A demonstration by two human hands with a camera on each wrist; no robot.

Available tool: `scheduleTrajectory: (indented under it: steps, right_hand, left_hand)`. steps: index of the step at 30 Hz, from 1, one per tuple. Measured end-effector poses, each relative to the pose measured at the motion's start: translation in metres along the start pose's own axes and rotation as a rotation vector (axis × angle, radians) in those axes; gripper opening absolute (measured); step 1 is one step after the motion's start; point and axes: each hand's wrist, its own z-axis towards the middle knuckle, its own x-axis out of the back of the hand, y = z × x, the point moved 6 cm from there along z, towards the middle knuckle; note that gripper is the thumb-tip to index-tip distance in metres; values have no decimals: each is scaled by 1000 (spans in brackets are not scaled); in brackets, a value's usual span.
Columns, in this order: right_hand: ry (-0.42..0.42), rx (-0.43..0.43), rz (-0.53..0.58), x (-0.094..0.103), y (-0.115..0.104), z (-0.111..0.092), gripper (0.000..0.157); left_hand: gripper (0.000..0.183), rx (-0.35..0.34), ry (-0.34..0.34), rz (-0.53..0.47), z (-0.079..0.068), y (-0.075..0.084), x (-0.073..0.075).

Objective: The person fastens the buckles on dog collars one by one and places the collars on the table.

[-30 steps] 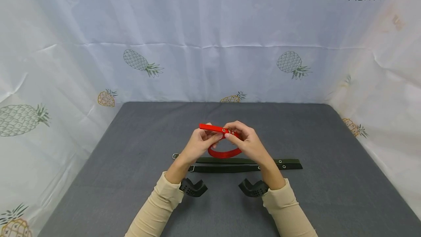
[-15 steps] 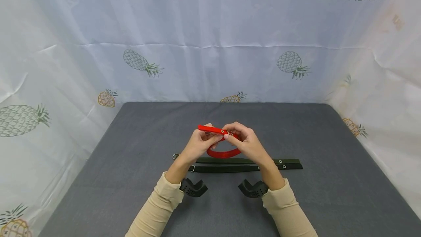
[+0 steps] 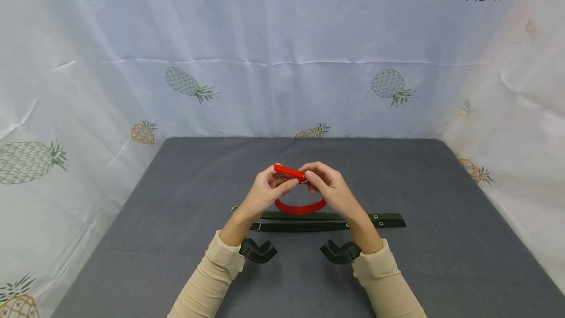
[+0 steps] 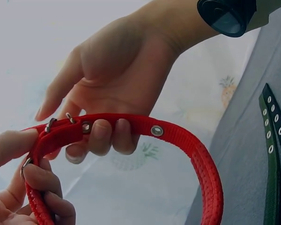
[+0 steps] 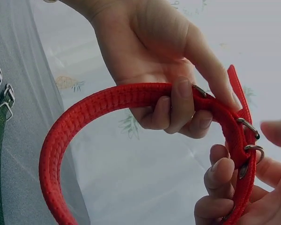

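Head view: behind everything, pale curtain printed with pineapples and mirrored lettering. Below, grey table. Coming in from the bottom edge, beige sleeves, one on each arm. Stretched across the table and partly hidden by the forearms, green strap and black strap, side by side, the black nearer the person. Raised above both, left hand and right hand, near each other. Between the two, held up clear of the table, red collar, bent into a hanging loop. Both hands clamped on the collar, fingers curled round the band, right thumb just beside the join in the right wrist view. At each wrist, black device. Sticking out past the join, toward the left hand, free end. At the join, metal fittings. Smallest, near the right fingers, eyelet in the band
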Motion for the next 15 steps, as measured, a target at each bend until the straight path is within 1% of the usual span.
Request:
scheduleTrajectory:
  steps: [4,8,11,15]
  right_hand:
    - [9,-22,3,1,1,0,29]
    - [7,-19,-4,0,2,1,30]
    - [12,-24,-15,0,1,1,29]
    - [17,-48,-3,-1,2,0,26]
  left_hand:
    - [32,-27,-30,19,-1,2,-2]
    - [30,-81,-59,68,-1,5,-5]
    - [27,-107,-54,126,-1,6,-6]
    - [23,-117,-33,185,-1,5,-7]
